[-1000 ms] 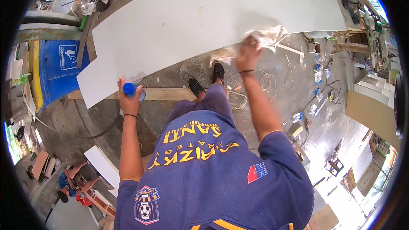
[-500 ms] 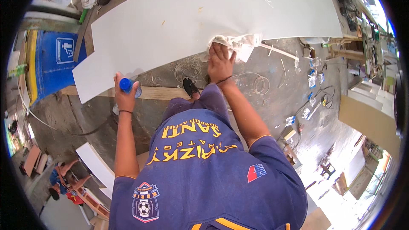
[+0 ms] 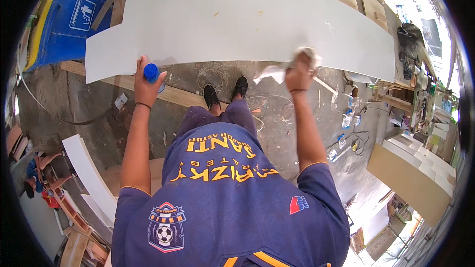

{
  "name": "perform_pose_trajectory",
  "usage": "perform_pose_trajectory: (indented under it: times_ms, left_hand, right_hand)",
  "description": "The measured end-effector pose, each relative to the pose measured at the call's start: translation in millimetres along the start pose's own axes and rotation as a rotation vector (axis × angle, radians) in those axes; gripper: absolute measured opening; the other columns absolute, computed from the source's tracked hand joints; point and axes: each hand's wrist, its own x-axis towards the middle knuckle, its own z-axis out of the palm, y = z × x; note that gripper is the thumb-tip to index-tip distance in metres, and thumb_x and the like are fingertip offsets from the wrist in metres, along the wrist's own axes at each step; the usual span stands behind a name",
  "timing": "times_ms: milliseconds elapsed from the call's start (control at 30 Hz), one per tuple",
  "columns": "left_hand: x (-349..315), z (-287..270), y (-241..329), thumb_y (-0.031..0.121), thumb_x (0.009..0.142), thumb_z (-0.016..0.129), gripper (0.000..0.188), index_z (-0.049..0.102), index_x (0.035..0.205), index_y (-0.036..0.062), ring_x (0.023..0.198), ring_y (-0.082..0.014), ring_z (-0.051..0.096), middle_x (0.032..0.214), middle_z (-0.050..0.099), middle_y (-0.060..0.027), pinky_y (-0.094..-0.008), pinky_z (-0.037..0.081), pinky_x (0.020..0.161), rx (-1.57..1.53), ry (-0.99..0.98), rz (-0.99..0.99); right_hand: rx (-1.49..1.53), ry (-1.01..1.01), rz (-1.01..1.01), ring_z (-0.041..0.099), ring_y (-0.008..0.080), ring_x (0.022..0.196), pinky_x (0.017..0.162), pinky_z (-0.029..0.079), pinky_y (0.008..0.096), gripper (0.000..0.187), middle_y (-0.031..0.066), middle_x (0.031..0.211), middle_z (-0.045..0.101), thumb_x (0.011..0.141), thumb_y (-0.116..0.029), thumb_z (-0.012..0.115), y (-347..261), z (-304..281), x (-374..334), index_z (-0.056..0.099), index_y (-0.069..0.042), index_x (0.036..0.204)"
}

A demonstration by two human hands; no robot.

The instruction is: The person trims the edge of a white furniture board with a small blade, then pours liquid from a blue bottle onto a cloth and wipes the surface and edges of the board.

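Observation:
A long white panel (image 3: 198, 29) lies across in front of me, with a few small yellow marks and a thin pale scrap on its surface. My left hand (image 3: 146, 84) is closed around a clear plastic bottle with a blue cap (image 3: 151, 72), at the panel's near edge on the left. On the right, my right hand (image 3: 300, 75) grips a white cloth (image 3: 309, 55) at the near edge of the panel. The cloth is smeared by motion, and one end of it hangs off to the left of the hand.
A blue bin (image 3: 62, 24) with a yellow edge stands at the left. A wooden plank (image 3: 173, 94) lies on the floor below the panel. Small plastic packets (image 3: 347, 120) and dark cables litter the floor at right, near a tan box-like cabinet (image 3: 405, 178). Another person sits far left.
My right hand has swept to the right along the panel's near edge with the cloth. The left hand still holds the bottle. The view has shifted, and both my shoes now show.

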Motion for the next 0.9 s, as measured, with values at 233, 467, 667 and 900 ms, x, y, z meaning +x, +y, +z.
perform_pose_trajectory:
  times_ms: [233, 467, 667, 900]
  left_hand:
    - [7, 6, 1, 0.035, 0.074, 0.077, 0.087, 0.034, 0.141, 0.0012, 0.138, -0.0327, 0.029, 0.145, 0.037, -0.0191, -0.0449, 0.026, 0.11, -0.002, -0.002, 0.039]
    - [4, 2, -5, 0.032, 0.074, 0.078, 0.087, 0.032, 0.142, 0.0025, 0.138, -0.0319, 0.03, 0.146, 0.034, -0.0215, -0.0388, 0.03, 0.11, 0.042, -0.007, 0.079]
    - [1, 5, -9, 0.032, 0.074, 0.078, 0.088, 0.031, 0.143, 0.0031, 0.137, -0.032, 0.03, 0.146, 0.034, -0.0222, -0.0395, 0.031, 0.11, 0.05, -0.012, 0.05]
    - [2, 2, -8, 0.034, 0.075, 0.077, 0.088, 0.031, 0.144, 0.0046, 0.135, -0.0336, 0.034, 0.145, 0.035, -0.0221, -0.0405, 0.032, 0.108, 0.082, -0.008, 0.079]
  right_hand:
    - [-0.044, 0.074, -0.134, 0.015, 0.031, 0.143, 0.111, 0.004, 0.0611, 0.088, 0.0165, 0.152, 0.022, 0.074, -0.039, 0.063, -68, 38, -36, 0.026, -0.004, 0.146]
    - [-0.045, 0.04, 0.193, 0.016, 0.0305, 0.142, 0.109, 0.004, 0.0635, 0.082, 0.0157, 0.151, 0.027, 0.076, -0.039, 0.059, 25, 9, -7, 0.031, -0.004, 0.144]
    - [0.104, -0.16, 0.015, 0.013, 0.0321, 0.143, 0.109, 0.001, 0.0655, 0.077, 0.016, 0.151, 0.025, 0.077, -0.036, 0.056, -100, -5, -36, 0.032, -0.003, 0.143]
    - [-0.028, -0.014, 0.145, 0.018, 0.0275, 0.142, 0.108, 0.004, 0.0638, 0.078, 0.0131, 0.152, 0.025, 0.078, -0.036, 0.06, -1, 0, 4, 0.03, -0.005, 0.144]
